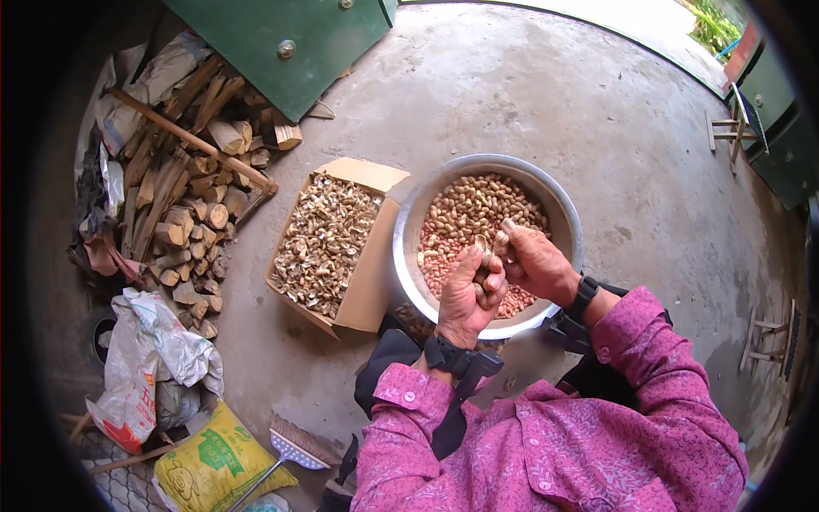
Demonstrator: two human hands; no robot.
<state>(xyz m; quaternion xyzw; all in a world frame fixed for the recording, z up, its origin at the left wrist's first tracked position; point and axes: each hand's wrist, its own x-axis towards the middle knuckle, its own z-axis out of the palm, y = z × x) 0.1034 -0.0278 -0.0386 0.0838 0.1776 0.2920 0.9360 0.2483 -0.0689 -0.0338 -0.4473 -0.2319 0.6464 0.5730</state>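
Both my hands are over a wide metal basin (570,200). Unshelled peanuts (493,194) fill its far part, and pinkish shelled kernels (437,271) lie nearer and to the left. My left hand (465,300) is closed around several peanuts, with an opened shell at its fingertips. Touching it from the right, my right hand (543,264) pinches a peanut shell between thumb and fingers. Left of the basin stands a cardboard box (368,286) heaped with broken peanut shells (328,243).
Split firewood (192,230) is piled at the left, below a green metal panel (286,55). White sacks (162,341), a yellow bag (213,461) and a broom (300,445) lie at the lower left. Small stools (735,132) stand by the right wall.
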